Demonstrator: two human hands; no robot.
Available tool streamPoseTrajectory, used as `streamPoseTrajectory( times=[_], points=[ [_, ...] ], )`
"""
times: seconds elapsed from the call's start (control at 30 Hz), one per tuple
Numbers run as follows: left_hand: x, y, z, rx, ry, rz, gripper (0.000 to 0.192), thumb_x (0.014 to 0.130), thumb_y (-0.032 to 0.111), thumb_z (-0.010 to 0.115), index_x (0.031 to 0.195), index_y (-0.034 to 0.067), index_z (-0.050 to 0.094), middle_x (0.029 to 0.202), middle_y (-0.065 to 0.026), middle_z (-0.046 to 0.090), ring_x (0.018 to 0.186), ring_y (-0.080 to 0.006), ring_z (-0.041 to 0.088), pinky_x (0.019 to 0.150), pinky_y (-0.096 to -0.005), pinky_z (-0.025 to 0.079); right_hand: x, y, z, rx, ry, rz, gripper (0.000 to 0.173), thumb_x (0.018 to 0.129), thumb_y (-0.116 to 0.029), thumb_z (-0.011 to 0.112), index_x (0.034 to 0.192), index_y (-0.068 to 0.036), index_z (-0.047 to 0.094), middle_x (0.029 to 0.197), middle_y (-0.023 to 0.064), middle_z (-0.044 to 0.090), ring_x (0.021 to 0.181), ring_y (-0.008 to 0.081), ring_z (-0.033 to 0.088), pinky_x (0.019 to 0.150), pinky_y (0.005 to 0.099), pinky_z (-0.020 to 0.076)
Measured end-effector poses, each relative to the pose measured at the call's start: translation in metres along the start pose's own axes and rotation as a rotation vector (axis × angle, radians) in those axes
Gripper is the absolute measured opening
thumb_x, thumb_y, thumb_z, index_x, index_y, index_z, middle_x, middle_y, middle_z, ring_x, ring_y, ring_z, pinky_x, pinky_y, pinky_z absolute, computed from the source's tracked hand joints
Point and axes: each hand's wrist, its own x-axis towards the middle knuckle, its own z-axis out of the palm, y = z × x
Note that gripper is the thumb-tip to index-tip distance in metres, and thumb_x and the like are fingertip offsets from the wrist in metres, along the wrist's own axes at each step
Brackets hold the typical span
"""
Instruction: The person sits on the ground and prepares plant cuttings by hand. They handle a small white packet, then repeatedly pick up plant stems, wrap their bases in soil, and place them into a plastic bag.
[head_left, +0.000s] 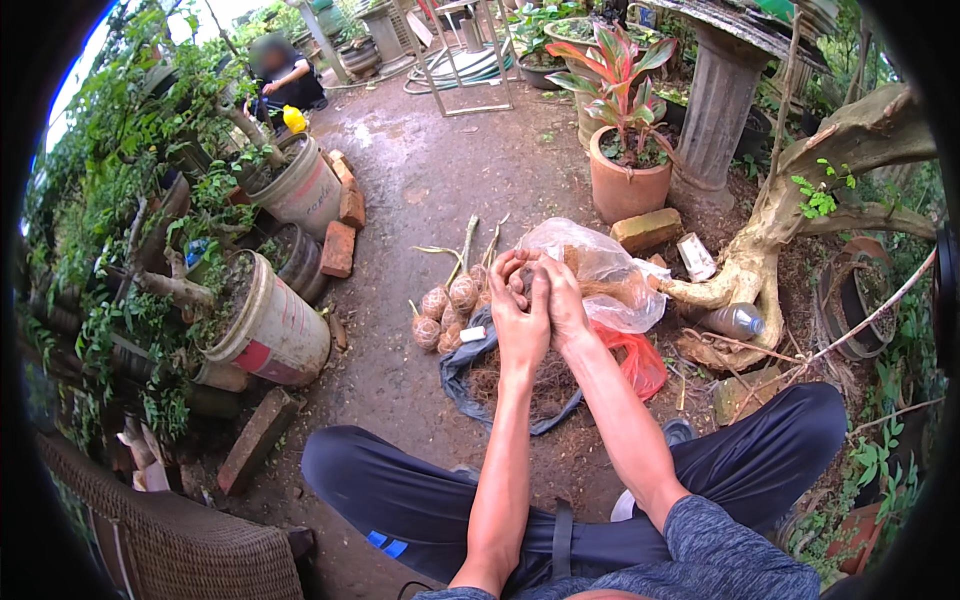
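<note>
In front of me, my left hand (519, 319) and my right hand (564, 300) are cupped together with fingers curled. Between them is a brown clump (528, 278), mostly hidden by the palms and fingers. Just left of the hands lie several round, thread-wrapped balls (426, 331), some with stalks. A small white cylinder, perhaps a thread spool (472, 334), rests beside them. Below my hands, an opened dark plastic bag (459, 386) holds loose brown fibres (491, 382). Beyond my right hand is a clear plastic bag (630, 309) with brown fibre in it.
A red plastic bag (643, 367) lies at right, near a plastic bottle (735, 321) and a thick tree trunk (759, 247). Planted buckets (289, 337) and bricks (339, 249) line the left. A terracotta pot (631, 187) stands ahead. Another person (289, 79) crouches far left.
</note>
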Motion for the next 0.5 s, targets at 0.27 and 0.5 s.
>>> streamPoseTrajectory(
  times=[0.27, 0.5],
  points=[
    [0.008, -0.002, -0.01, -0.224, -0.016, -0.218, 0.052, 0.099, 0.032, 0.053, 0.138, -0.001, 0.042, 0.129, -0.0149, 0.055, 0.119, -0.0212, 0.051, 0.101, -0.036, 0.041, -0.005, 0.0, 0.015, -0.234, -0.004, -0.032, 0.033, 0.103, -0.025, 0.041, 0.109, 0.001, 0.06, 0.095, 0.0073, 0.063, 0.086, 0.0155, 0.06, 0.08, 0.0284, 0.0487],
    [0.009, -0.022, -0.014, -0.301, -0.015, -0.178, 0.053, 0.101, 0.037, 0.048, 0.136, -0.003, 0.046, 0.125, -0.012, 0.058, 0.115, -0.0176, 0.052, 0.099, -0.0312, 0.041, -0.005, 0.003, 0.023, -0.779, -0.007, -0.343, 0.045, 0.104, -0.035, 0.037, 0.115, 0.003, 0.059, 0.108, 0.016, 0.062, 0.107, 0.0279, 0.058, 0.095, 0.0352, 0.0421]
  ],
)
